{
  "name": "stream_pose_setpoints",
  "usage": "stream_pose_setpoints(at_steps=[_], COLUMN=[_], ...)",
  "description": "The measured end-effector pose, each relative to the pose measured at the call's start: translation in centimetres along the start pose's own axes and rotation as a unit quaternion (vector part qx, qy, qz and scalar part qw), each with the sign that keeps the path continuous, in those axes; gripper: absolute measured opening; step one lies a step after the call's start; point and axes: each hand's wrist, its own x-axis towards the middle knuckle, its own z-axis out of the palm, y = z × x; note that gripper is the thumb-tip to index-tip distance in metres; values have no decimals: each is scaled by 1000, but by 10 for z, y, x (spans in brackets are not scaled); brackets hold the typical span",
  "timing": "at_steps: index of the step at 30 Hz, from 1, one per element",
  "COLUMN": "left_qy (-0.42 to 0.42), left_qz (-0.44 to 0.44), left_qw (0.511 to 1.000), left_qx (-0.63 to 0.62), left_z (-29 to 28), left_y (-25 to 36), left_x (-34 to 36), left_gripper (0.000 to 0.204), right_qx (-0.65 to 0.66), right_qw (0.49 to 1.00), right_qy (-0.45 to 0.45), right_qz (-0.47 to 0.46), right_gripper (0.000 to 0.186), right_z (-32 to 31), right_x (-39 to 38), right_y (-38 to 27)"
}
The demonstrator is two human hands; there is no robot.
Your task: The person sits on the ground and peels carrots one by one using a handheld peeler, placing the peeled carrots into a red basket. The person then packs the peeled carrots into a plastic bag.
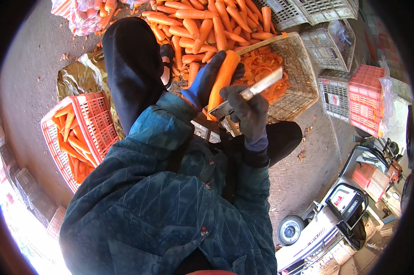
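Observation:
My left hand (206, 83), in a dark glove with a blue cuff, is wrapped round a large carrot (223, 79). The carrot slants, its upper end farther from me. My right hand (250, 113), in a dark grey glove, grips a peeler (268, 83) with a pale handle pointing up and right. Its metal blade lies at the carrot's near end; whether it touches is hard to tell. Beyond my right hand, orange peelings (267, 68) lie in a worn, pale plastic crate (307, 89) tilted on the ground.
A big heap of carrots (202, 27) lies ahead. At my left stands a red crate (97, 119) with carrots, beside a gold-coloured sheet (81, 73). Stacked crates (328, 46) and a red crate (365, 94) are at the right. A white wheeled vehicle (321, 229) stands at the lower right.

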Motion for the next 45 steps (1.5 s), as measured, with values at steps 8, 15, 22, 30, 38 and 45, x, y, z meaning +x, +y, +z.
stream_pose_setpoints(at_steps=[8, 15, 22, 30, 38, 45], left_qy=[-38, -6, -22, 19, -63, -52], left_qz=[-86, 27, 64, 165, -5, 12], left_qw=[972, 999, 995, 928, 995, 998], left_qx=[217, 25, 74, 334, 72, -25], left_z=[16, 33, 13, -4, 9, 7], left_y=[-14, 27, 11, -5, -7, 26], left_x=[-36, -32, -13, -10, -29, -18], left_gripper=[51, 56, 60, 48, 52, 53], right_qx=[-100, -112, 18, -15, -20, -62], right_qw=[938, 955, 997, 994, 944, 947], right_qy=[330, 274, 66, 94, 319, 310], right_qz=[27, -26, 47, -60, -80, -57], right_gripper=[24, 33, 17, 29, 18, 22], right_z=[-137, -88, 26, -11, -127, -88], right_x=[120, 48, -38, 40, 116, 59], right_y=[50, 30, 13, 14, 48, 22])
